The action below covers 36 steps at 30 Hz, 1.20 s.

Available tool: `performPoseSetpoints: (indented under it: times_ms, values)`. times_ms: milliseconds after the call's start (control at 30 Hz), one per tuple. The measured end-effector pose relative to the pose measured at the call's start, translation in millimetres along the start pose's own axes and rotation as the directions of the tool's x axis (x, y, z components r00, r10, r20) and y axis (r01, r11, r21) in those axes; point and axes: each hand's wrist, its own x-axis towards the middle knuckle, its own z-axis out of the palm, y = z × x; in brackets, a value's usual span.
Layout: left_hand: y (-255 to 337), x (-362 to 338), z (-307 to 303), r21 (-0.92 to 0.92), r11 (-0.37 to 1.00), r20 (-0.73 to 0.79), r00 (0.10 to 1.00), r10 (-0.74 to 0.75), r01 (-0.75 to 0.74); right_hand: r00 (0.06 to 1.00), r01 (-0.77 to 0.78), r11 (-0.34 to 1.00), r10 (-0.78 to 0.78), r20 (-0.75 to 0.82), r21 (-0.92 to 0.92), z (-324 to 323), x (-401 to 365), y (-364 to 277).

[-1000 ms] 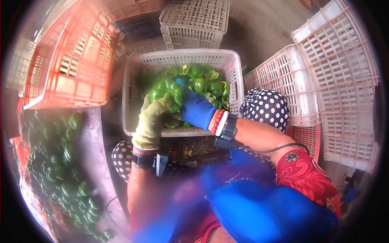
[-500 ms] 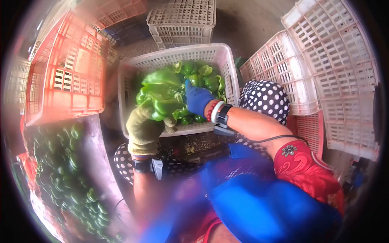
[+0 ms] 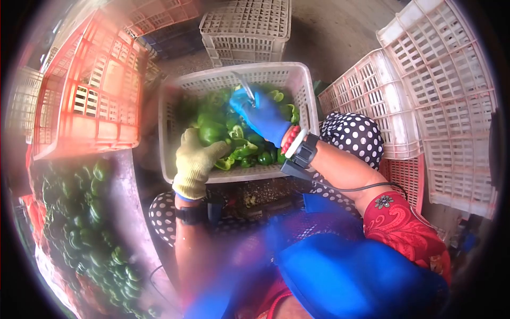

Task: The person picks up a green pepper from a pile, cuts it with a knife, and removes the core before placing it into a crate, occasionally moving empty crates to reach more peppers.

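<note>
My left hand (image 3: 195, 164), in a yellowish knit glove, grips a green pepper (image 3: 212, 133) just inside the near wall of a white crate (image 3: 241, 173). The crate holds several green peppers and cut pieces (image 3: 249, 151). My right hand (image 3: 264, 116), in a blue glove, is raised over the middle of the crate. Its fingers are closed on what looks like a small knife (image 3: 243, 86), blurred, with the grey blade pointing toward the far wall. The two hands are apart.
A red crate (image 3: 90, 90) stands tilted at the left, above a heap of green peppers (image 3: 79, 212) at lower left. Stacked white crates (image 3: 441, 106) fill the right side, and another white crate (image 3: 247, 26) sits beyond. My polka-dot knees flank the crate.
My right hand has come off the pepper and risen toward the far side of the crate. My left hand has lowered the pepper toward the near wall.
</note>
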Motion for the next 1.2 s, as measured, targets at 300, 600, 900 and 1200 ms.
performPoseSetpoints:
  times_ms: [300, 600, 900, 1200]
  values:
    - [-24, 28, -6, -0.599, 0.798, 0.275, 0.918, 0.286, -0.069, 0.813, -0.522, 0.713, 0.250, 0.526, 0.468, -4, -27, -36]
    - [-11, 14, -22, -0.290, 0.933, 0.049, 0.970, 0.238, -0.214, 0.875, -0.287, 0.829, 0.022, 0.483, 0.481, -18, -17, -61]
    - [-24, 26, -9, 0.053, 0.975, -0.090, 0.972, 0.218, -0.214, 0.918, 0.080, 0.980, -0.144, 0.369, 0.182, -12, -27, -67]
    - [-21, 19, -15, -0.156, 0.988, 0.111, 0.993, 0.033, -0.015, 0.796, -0.258, 0.915, 0.018, 0.605, 0.311, -20, -18, -45]
